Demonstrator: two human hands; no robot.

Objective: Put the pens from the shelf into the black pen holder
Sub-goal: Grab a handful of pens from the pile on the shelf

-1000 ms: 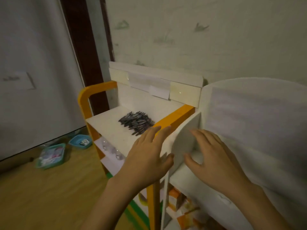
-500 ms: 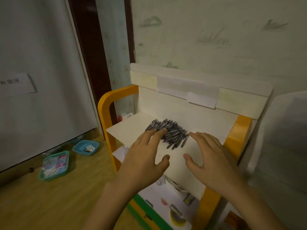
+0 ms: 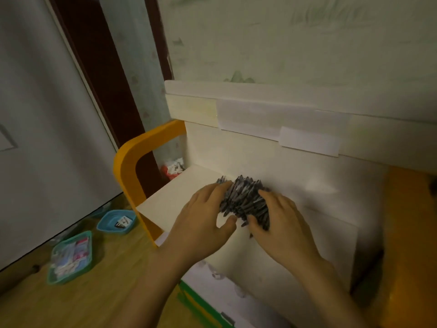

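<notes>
both hands are on the pile of pens [image 3: 244,201] now, one at each side, on the white top shelf [image 3: 170,202] of the orange-framed rack [image 3: 125,166]. the pile sits toward the back of the shelf, close to the white back panel [image 3: 236,152], well in from the left edge. the left hand [image 3: 204,223] has its fingers spread and only lightly bent, fingertips touching the left flank of the heap, thumb tucked in toward the front of it. the right hand [image 3: 281,223] mirrors it on the right flank, fingers laid over the pens, thumb under the near end. neither hand has closed round anything; this reads as cupping and raking, not a firm hold.

so the step in hand looks like the gather: squeezing a loose heap into one bundle. the black pen holder is nowhere in view, so nothing is placed yet by the look of it.

next move, i reckon, calls for pressing the palms inward evenly and curling the fingers beneath, else the pens could slide out at the ends. then the holder has to be found. down on the wooden floor [image 3: 94,292] sit a blue tray [image 3: 117,222] and a green tray [image 3: 71,256], apart from all this.
</notes>
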